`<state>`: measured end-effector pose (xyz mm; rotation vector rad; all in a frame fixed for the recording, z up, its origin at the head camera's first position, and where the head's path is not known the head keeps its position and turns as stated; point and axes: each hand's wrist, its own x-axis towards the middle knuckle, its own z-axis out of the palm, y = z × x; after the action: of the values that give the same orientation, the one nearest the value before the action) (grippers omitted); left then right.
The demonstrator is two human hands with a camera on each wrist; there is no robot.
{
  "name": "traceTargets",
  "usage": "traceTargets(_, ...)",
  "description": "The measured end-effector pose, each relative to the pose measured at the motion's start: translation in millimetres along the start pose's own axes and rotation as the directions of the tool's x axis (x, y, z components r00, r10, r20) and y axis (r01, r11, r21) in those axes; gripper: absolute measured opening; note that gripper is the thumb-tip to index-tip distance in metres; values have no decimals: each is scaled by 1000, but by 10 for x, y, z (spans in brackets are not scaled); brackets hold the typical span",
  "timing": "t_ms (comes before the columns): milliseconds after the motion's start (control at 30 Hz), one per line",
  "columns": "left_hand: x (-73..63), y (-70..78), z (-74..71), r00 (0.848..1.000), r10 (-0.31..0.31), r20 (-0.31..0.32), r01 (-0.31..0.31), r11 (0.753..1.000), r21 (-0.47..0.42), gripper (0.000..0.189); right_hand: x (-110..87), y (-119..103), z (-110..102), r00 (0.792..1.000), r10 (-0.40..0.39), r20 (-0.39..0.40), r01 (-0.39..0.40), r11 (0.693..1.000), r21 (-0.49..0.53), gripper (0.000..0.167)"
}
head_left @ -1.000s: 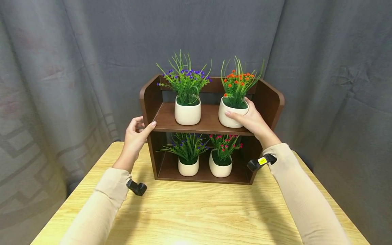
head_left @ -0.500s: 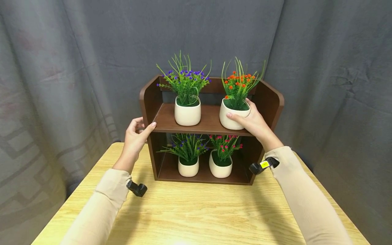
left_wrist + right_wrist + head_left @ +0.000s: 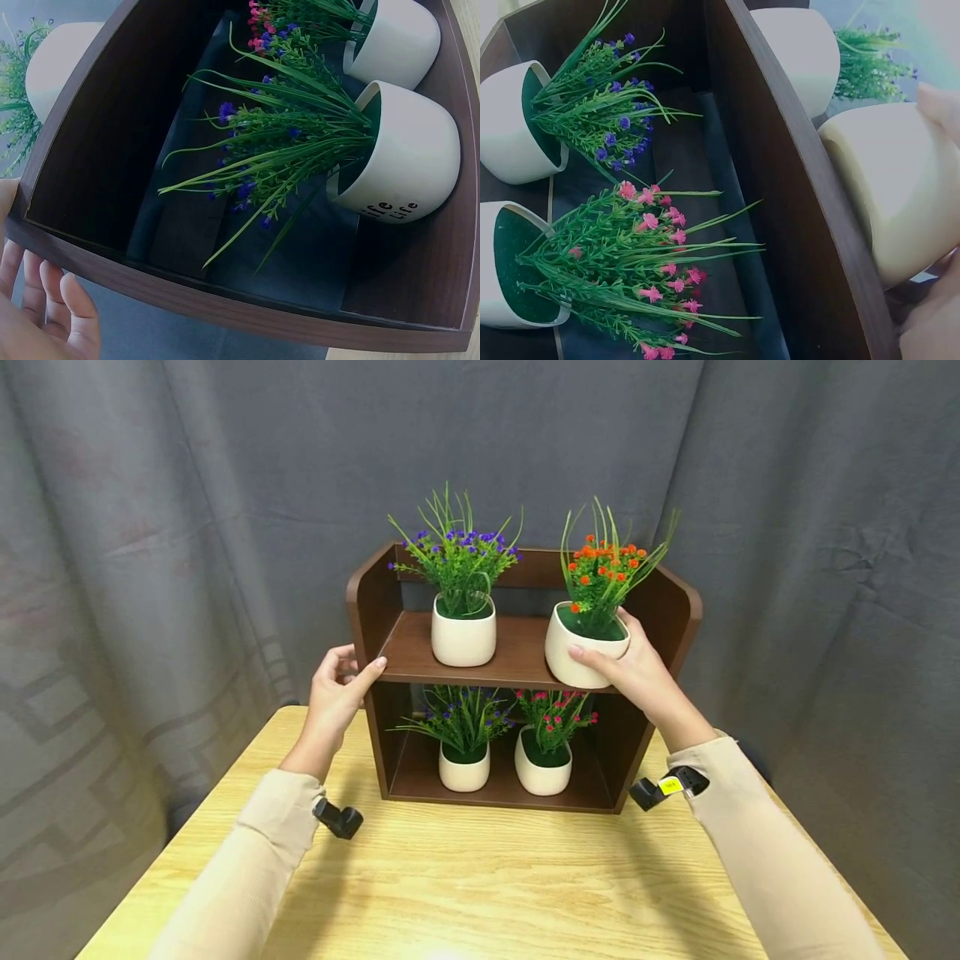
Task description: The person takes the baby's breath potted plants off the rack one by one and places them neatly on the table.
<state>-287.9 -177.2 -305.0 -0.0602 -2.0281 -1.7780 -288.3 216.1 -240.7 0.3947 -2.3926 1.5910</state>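
Observation:
My right hand (image 3: 637, 668) grips a white pot (image 3: 573, 647) of orange flowers (image 3: 603, 560), thumb on its front and fingers behind. That pot is tilted at the upper board's front edge, its base showing in the right wrist view. My left hand (image 3: 333, 693) holds the left side of the brown two-tier shelf (image 3: 495, 677), thumb over the front edge and fingers outside the panel. A white pot of purple flowers (image 3: 463, 639) stands upright at the upper left. Below are another pot of purple flowers (image 3: 463, 772) and a pot of pink flowers (image 3: 542, 772).
The shelf stands on a light wooden table (image 3: 480, 877), whose surface extends in front of it. Grey curtains (image 3: 480, 427) hang behind and at both sides. A small black camera (image 3: 667, 787) is worn on the right wrist, another camera (image 3: 337, 818) on the left.
My right hand has drawn the pot of orange flowers to the right and toward the front edge, and it tilts more. The left hand stays on the shelf's side.

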Motion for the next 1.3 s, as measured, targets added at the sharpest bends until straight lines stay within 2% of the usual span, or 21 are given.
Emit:
traceTargets(233, 3, -7, 2, 1000, 4, 0, -4, 1000, -10, 52, -114, -8, -40, 999, -37, 17, 37, 999, -21, 97)
traceTargets(467, 12, -16, 2, 1000, -8, 6, 8, 1000, -3, 53, -246, 16, -77, 997, -75, -2, 75, 995, -61, 90)
traceTargets(733, -141, 276, 13, 999, -32, 22, 31, 999, 6, 50, -389, 6, -128, 993, -117, 11, 118, 992, -52, 83)
traceTargets(833, -159, 306, 18, 999, -32, 23, 32, 999, 3, 50, -447, 5, -146, 993, -114, 14, 115, 991, -74, 83)
traceTargets(933, -142, 278, 22, 999, -39, 20, 39, 999, 4, 51, -503, 10, -168, 992, -124, 17, 125, 987, -100, 82)
traceTargets(1067, -50, 128, 20, 999, -39, 9, 39, 999, 5, 50, -590, 13, -209, 989, -149, 13, 150, 979, -141, 81)
traceTargets(1167, 11, 20, 15, 1000, -22, -1, 22, 1000, 1, 51, -659, 15, -236, 986, -168, 2, 166, 972, -166, 78)
traceTargets(1300, 24, -31, 14, 1000, 1, -11, -1, 1000, -1, 52, -745, 32, -268, 977, -213, -10, 208, 960, -186, 75)
